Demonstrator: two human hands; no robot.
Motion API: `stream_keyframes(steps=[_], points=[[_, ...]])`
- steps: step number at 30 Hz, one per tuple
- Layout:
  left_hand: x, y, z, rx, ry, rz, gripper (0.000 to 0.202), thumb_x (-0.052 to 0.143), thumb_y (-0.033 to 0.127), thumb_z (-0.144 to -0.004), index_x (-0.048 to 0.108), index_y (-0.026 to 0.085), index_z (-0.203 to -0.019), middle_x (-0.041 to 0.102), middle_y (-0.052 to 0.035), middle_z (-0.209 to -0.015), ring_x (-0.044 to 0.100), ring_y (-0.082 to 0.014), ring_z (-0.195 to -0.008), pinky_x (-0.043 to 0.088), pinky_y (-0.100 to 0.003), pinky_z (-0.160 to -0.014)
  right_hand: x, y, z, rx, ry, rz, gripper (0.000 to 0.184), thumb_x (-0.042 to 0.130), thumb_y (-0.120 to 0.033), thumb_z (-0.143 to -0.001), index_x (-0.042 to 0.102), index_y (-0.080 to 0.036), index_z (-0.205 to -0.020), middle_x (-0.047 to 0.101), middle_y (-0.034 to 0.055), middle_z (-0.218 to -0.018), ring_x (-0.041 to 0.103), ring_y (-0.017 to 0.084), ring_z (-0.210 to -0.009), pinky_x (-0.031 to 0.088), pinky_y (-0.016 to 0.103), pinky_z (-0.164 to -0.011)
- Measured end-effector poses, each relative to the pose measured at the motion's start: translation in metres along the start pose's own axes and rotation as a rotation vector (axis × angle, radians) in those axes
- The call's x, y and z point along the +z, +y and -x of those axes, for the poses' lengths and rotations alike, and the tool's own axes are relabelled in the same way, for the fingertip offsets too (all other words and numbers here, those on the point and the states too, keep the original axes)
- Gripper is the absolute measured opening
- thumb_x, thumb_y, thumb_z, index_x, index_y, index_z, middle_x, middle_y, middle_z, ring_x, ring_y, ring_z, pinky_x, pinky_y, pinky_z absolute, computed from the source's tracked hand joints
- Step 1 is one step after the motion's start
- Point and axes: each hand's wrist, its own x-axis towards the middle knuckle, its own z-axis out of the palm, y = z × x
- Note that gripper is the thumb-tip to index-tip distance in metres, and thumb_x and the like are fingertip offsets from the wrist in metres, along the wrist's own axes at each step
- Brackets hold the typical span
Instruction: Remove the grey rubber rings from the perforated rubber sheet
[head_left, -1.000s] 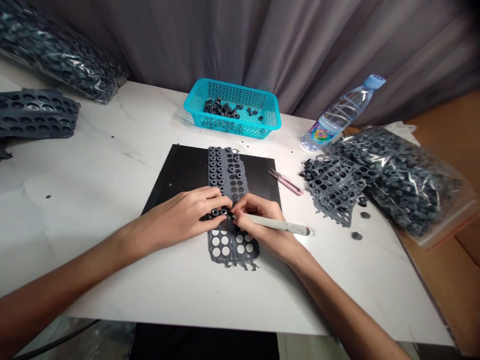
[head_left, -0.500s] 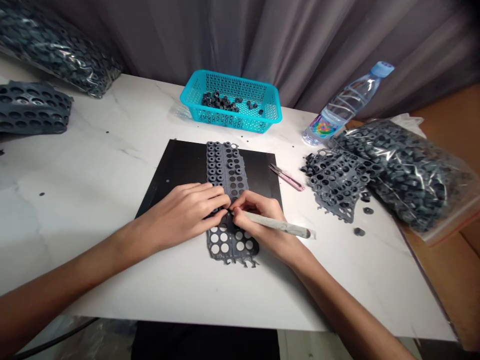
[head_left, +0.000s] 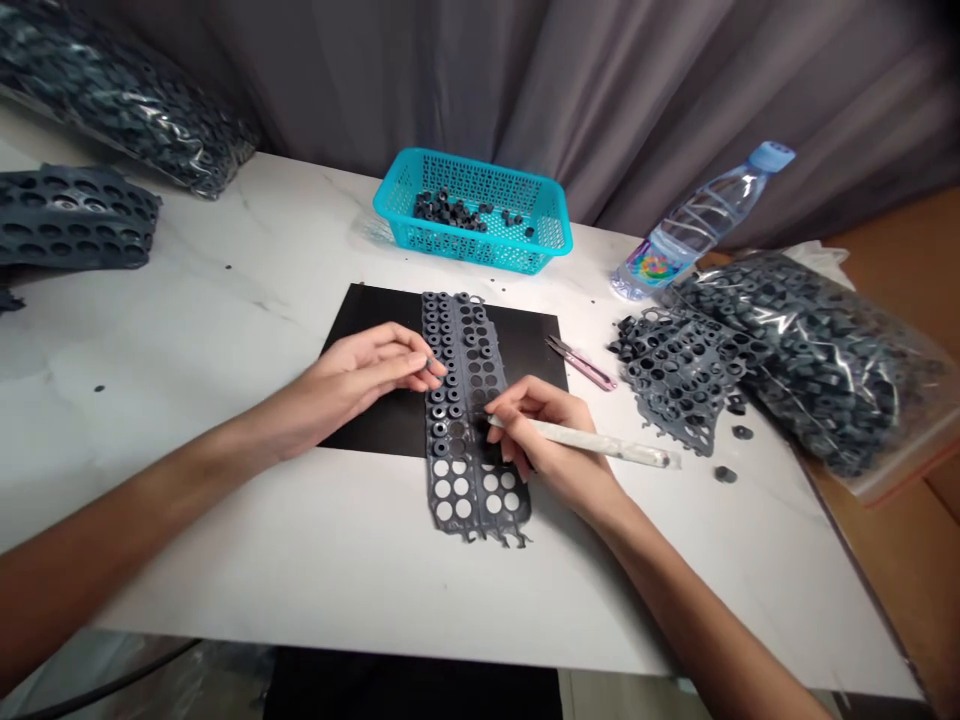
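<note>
Soft light, blurry stretched edges

A workshop-like workspace, though whether inside a home or a factory cannot be told. A white, marble-patterned table [head_left: 337, 560] is spread with work materials: bulging clear bags [head_left: 127, 115] of small dark parts [head_left: 810, 350], a dark sheet [head_left: 465, 400] full of holes, pink-handled snips [head_left: 581, 362] and a turquoise basket [head_left: 465, 247] of loose pieces [head_left: 450, 211]. A grey curtain [head_left: 345, 90] hangs behind; brown cardboard [head_left: 900, 230] and a water bottle [head_left: 682, 232] are at the right.
</note>
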Motion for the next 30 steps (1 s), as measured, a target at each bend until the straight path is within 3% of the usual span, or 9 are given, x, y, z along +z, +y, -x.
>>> stream_keyframes(steps=[4, 9, 13, 17, 20, 26, 30], points=[[0.005, -0.003, 0.003, -0.130, -0.011, 0.142, 0.015, 0.073, 0.028, -0.101, 0.075, 0.016, -0.111, 0.072, -0.0095, -0.112, 0.061, -0.0153, -0.094, 0.050, -0.024, -0.080, -0.002, 0.000, -0.002, -0.040, 0.012, 0.051, 0.012, 0.071, -0.031, -0.097, 0.069, -0.019, -0.097, 0.070, 0.0001, -0.077, 0.056, 0.011, -0.053, 0.041, 0.020, -0.044], [0.013, 0.001, -0.002, -0.184, -0.094, 0.263, 0.023, 0.065, 0.033, -0.104, 0.063, 0.015, -0.090, 0.054, -0.0040, -0.092, 0.045, -0.0106, -0.072, 0.040, -0.021, -0.060, -0.002, 0.001, -0.006, -0.103, -0.023, 0.196, 0.010, 0.070, -0.028, -0.097, 0.073, -0.019, -0.095, 0.067, -0.0007, -0.080, 0.054, 0.010, -0.058, 0.042, 0.022, -0.053], [0.018, -0.004, -0.006, -0.108, -0.084, 0.086, 0.030, 0.069, 0.038, -0.102, 0.051, 0.020, -0.086, 0.040, 0.0025, -0.081, 0.033, -0.0100, -0.064, 0.030, -0.022, -0.055, 0.000, 0.002, -0.008, -0.088, -0.059, 0.210, 0.006, 0.069, -0.023, -0.093, 0.072, -0.019, -0.093, 0.068, -0.0010, -0.082, 0.055, 0.011, -0.062, 0.043, 0.023, -0.058], [0.017, -0.010, -0.005, 0.179, -0.076, -0.513, 0.019, 0.068, 0.038, -0.102, 0.058, 0.022, -0.098, 0.044, 0.0036, -0.080, 0.036, -0.0120, -0.066, 0.033, -0.025, -0.061, 0.000, 0.003, -0.009, -0.067, -0.088, 0.215, 0.004, 0.068, -0.023, -0.092, 0.071, -0.020, -0.092, 0.068, -0.0011, -0.083, 0.057, 0.012, -0.066, 0.042, 0.023, -0.060], [0.018, -0.008, -0.002, 0.243, -0.130, -0.740, 0.012, 0.061, 0.032, -0.104, 0.060, 0.021, -0.100, 0.048, 0.0039, -0.080, 0.039, -0.0120, -0.066, 0.035, -0.026, -0.063, 0.000, 0.002, -0.010, -0.079, -0.082, 0.217, 0.005, 0.068, -0.024, -0.093, 0.071, -0.020, -0.092, 0.067, -0.0013, -0.081, 0.055, 0.012, -0.066, 0.041, 0.023, -0.059], [0.018, -0.011, -0.003, 0.239, -0.177, -0.735, 0.015, 0.058, 0.036, -0.108, 0.063, 0.022, -0.104, 0.055, 0.0026, -0.084, 0.044, -0.0125, -0.067, 0.036, -0.028, -0.064, 0.000, 0.002, -0.011, -0.097, -0.091, 0.194, 0.006, 0.069, -0.025, -0.091, 0.071, -0.019, -0.091, 0.069, 0.0003, -0.083, 0.060, 0.014, -0.071, 0.042, 0.023, -0.062], [0.016, -0.012, -0.003, 0.176, -0.166, -0.460, 0.022, 0.063, 0.044, -0.107, 0.066, 0.022, -0.107, 0.063, -0.0022, -0.098, 0.055, -0.0149, -0.078, 0.042, -0.029, -0.070, 0.000, 0.002, -0.010, -0.091, -0.081, 0.196, 0.006, 0.068, -0.024, -0.092, 0.071, -0.020, -0.092, 0.069, -0.0001, -0.084, 0.061, 0.014, -0.071, 0.042, 0.023, -0.061]])
